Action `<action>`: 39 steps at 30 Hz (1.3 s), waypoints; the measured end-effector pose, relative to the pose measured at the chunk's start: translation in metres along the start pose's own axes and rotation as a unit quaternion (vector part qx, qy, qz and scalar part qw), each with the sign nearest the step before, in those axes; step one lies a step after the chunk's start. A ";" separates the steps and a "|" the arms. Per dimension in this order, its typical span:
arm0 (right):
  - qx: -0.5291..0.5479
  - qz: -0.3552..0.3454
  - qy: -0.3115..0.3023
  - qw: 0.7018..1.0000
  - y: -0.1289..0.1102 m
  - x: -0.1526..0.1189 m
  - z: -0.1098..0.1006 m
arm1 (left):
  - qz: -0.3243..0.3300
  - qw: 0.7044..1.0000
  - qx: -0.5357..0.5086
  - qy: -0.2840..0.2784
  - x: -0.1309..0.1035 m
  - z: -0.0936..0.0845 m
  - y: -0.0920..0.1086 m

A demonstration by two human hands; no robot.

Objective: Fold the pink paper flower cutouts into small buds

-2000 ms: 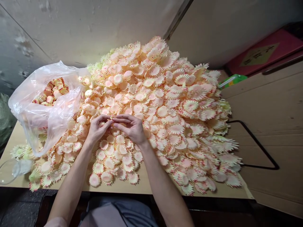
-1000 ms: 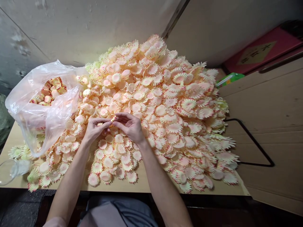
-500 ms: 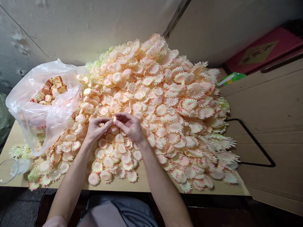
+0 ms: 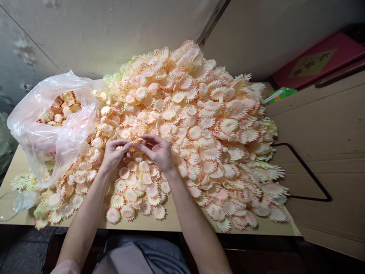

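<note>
Just in front of the pile's middle, my left hand (image 4: 115,153) is closed, thumb against forefinger. A frilled edge of a pale artificial flower piece (image 4: 119,147) shows in the loop of its fingers. Facing it, with a small gap between the fingertips, my right hand (image 4: 157,151) pinches with thumb and forefinger at a small cream and pink flower piece (image 4: 138,141), partly hidden by the fingers. Around and under both hands spreads a large heap of flat, fringed flower pieces (image 4: 196,133), cream with pink centres and red-tipped edges.
At left stands an open clear plastic bag (image 4: 27,118) with curled flower pieces (image 4: 67,104) inside. A transparent round container (image 4: 11,205) lies at the table's (image 4: 171,224) left corner. On the right are a cardboard sheet (image 4: 325,152), a black bent rod (image 4: 309,169) and a red box (image 4: 322,57).
My fingertips, which met over a small flower piece, have drawn slightly apart. My left hand has shifted a little to the left; the heap and bag look the same.
</note>
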State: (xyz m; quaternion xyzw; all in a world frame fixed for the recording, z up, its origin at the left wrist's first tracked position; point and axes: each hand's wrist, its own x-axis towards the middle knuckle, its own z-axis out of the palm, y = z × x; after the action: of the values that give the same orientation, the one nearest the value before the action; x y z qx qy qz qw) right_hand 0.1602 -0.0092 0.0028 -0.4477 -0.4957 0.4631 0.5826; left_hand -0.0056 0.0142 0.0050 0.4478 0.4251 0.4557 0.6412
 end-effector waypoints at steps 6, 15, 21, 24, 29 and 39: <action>0.008 0.017 0.001 1.000 0.002 0.000 -0.001 | -0.003 1.000 0.011 0.005 0.001 0.000 -0.002; 0.014 0.014 0.059 0.998 -0.003 0.002 0.001 | 0.022 1.000 0.018 0.006 0.001 0.002 0.000; 0.047 0.067 0.004 0.997 -0.003 0.000 -0.003 | 0.005 0.999 0.038 -0.010 0.001 0.002 -0.001; 0.072 0.087 -0.027 0.993 -0.003 0.000 -0.004 | -0.023 0.998 0.014 -0.051 0.000 0.002 0.001; 0.064 0.064 0.017 0.996 -0.002 0.003 -0.002 | -0.068 0.992 -0.043 -0.095 -0.001 0.002 0.004; 0.096 0.085 0.035 0.991 -0.004 0.004 0.002 | -0.063 0.992 -0.065 -0.084 0.001 -0.001 0.002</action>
State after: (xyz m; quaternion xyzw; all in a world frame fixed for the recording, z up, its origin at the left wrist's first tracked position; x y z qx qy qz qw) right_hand 0.1592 -0.0063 0.0077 -0.4458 -0.3886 0.5407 0.5982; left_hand -0.0067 0.0156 0.0066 0.4141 0.3667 0.4014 0.7300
